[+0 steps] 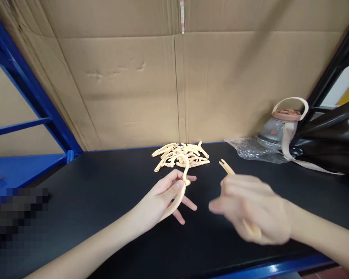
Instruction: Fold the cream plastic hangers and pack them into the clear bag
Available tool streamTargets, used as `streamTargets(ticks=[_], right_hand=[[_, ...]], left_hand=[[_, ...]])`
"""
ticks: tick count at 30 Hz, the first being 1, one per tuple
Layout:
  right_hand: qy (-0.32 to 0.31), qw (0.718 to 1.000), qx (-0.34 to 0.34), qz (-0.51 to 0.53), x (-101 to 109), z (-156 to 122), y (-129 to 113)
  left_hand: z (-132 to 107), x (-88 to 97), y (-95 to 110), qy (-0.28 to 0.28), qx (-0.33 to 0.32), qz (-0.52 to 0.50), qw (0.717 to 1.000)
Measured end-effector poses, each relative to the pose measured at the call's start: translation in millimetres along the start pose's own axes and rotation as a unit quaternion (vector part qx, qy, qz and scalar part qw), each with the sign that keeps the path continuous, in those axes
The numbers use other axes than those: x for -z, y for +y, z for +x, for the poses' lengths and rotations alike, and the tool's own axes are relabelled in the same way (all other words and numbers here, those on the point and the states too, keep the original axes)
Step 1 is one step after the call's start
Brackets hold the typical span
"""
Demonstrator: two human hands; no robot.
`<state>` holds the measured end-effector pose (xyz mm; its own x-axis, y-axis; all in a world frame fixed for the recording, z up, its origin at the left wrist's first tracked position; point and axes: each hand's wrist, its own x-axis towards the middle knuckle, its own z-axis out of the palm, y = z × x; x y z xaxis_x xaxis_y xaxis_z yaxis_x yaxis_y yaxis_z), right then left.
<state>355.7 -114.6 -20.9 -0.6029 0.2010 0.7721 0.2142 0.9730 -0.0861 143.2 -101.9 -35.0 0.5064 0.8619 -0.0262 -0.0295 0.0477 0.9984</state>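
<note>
My left hand (151,201) pinches a beige plastic clothes hanger (177,201) between thumb and index finger, the other fingers spread. Its curved hook rises above the pinch, and a single arm slopes down toward the palm. To the right, my right hand (257,205), blurred by motion, is closed around a beige hanger arm (227,167). The forked end of this arm sticks out above the fist and its other end shows below. Behind my left hand lies a pile of similar beige hanger parts (189,151); the hook overlaps it in view.
The black tabletop (110,182) has a blue metal edge (273,270). Cardboard (128,89) stands behind it, with a blue frame (31,77) at left. At back right are a strapped water bottle (275,130), clear plastic wrap (250,149) and a black bag (328,135).
</note>
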Motion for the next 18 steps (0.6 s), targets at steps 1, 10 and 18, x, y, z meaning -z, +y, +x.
streamTargets(ticks=[1, 10, 18], right_hand=[[-0.007, 0.997, 0.069, -0.036, -4, -3, -2], [0.055, 0.993, 0.065, -0.084, -8, -9, 6], [-0.014, 0.978, -0.192, -0.08, -11, -8, 36]], left_hand=[[0, 0.2, 0, 0.001, -0.001, -0.001, 1.0], [-2, 2.3, 1, -0.013, 0.007, -0.05, 0.999], [10, 19.8, -5, 0.152, -0.022, 0.022, 0.988]])
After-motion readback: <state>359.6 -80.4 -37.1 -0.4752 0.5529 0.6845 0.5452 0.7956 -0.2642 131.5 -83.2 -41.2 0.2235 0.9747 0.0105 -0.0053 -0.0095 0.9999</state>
